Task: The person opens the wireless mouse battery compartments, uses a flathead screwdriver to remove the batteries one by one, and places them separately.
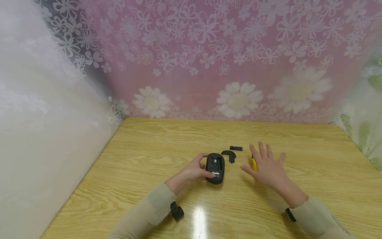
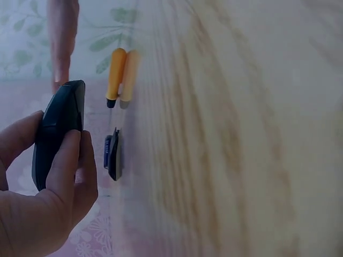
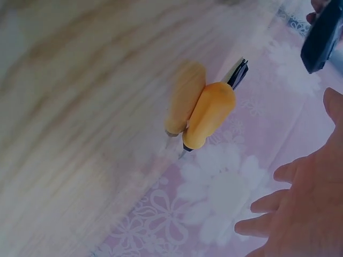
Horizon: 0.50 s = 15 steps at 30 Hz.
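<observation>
My left hand (image 1: 195,169) grips a black computer mouse (image 1: 215,167) by its side, underside up, with the thumb across the label. An open battery slot shows in that underside. Just beyond the mouse lies its black battery cover (image 1: 229,154), and behind that a dark blue battery (image 1: 236,148). My right hand (image 1: 267,167) is spread with straight fingers over the table, holding nothing. Partly hidden beneath it in the head view is a yellow-handled screwdriver (image 1: 254,164). The right wrist view shows the screwdriver's handle (image 3: 211,112) apart from the fingers.
The wood-grain table (image 1: 149,142) meets a pink flowered backdrop (image 1: 191,89) at its back edge. A pale wall (image 1: 53,116) runs along the left side, and a leaf-patterned one (image 1: 358,109) stands at the right. Black wrist cameras (image 1: 177,211) sit at both sleeves.
</observation>
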Each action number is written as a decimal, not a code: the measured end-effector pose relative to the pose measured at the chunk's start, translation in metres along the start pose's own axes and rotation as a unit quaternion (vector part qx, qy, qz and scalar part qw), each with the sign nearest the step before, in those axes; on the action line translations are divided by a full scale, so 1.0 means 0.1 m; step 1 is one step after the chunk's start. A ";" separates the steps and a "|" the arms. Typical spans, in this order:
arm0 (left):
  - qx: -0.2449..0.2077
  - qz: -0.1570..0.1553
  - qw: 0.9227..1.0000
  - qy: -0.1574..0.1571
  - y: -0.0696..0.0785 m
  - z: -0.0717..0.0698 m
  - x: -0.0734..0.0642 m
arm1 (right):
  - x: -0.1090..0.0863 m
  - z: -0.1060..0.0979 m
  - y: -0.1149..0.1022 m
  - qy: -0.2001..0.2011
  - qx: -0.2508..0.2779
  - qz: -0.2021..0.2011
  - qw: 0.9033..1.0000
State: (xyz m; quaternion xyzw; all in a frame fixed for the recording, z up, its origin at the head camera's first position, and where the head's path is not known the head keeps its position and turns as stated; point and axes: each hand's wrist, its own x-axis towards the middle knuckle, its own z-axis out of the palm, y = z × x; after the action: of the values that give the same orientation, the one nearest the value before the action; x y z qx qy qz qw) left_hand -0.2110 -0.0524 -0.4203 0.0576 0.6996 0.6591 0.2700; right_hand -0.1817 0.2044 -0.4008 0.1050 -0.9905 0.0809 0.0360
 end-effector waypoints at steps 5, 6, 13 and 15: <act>0.063 -0.009 0.998 0.015 0.01 0.03 0.06 | -0.05 -0.01 0.00 0.003 0.000 0.004 1.000; 0.072 -0.010 0.997 0.019 0.01 0.04 0.07 | -0.05 -0.01 0.00 0.003 -0.001 0.004 1.000; 0.134 0.000 0.991 0.026 0.01 0.07 0.18 | -0.07 -0.01 0.01 0.011 -0.001 0.007 1.000; 0.149 0.005 0.988 0.023 0.00 0.08 0.21 | -0.07 -0.01 0.01 0.011 0.001 0.007 1.000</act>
State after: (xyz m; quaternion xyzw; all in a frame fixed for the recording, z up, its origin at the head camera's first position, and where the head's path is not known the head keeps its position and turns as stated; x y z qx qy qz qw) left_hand -0.2251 -0.0366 -0.4260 0.0858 0.7960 0.5497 0.2386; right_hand -0.1751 0.2072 -0.4010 0.0975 -0.9907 0.0831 0.0467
